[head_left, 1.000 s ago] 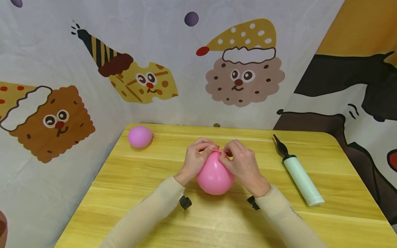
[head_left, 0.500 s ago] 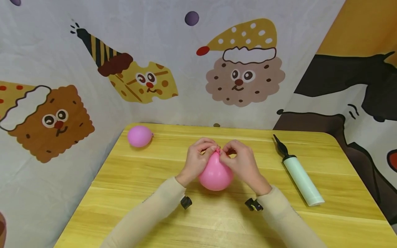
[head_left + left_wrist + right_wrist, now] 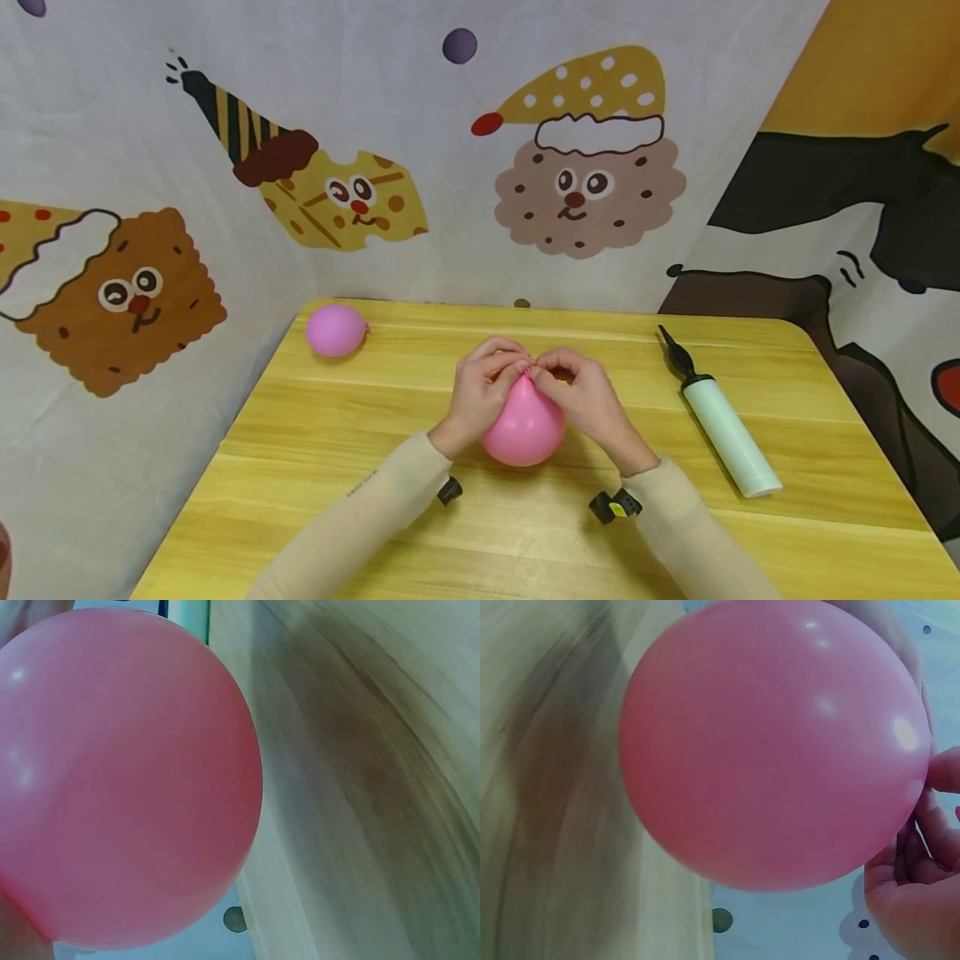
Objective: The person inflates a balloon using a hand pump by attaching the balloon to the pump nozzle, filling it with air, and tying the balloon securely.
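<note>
A blown-up pink balloon (image 3: 523, 429) hangs between both hands over the middle of the table, its neck upward. My left hand (image 3: 480, 392) pinches the neck from the left with thumb and curled fingers. From the other side my right hand (image 3: 588, 400) pinches the neck too, fingertips close against the left ones. The neck itself is mostly hidden by the fingers. In the left wrist view the round balloon (image 3: 135, 780) fills the left half. The right wrist view has the balloon (image 3: 772, 742) in its middle, with fingers at its right edge.
A smaller purple balloon (image 3: 335, 330), its neck tied, lies at the table's back left corner. On the right lies a pale green hand pump (image 3: 731, 433) with a black nozzle. The wooden table (image 3: 487, 550) meets a cartoon-printed cloth (image 3: 465, 275) behind.
Both hands have come slightly closer together at the balloon's neck, and the right hand has shifted a little down and left. The balloon stays between them; purple balloon and pump have not moved.
</note>
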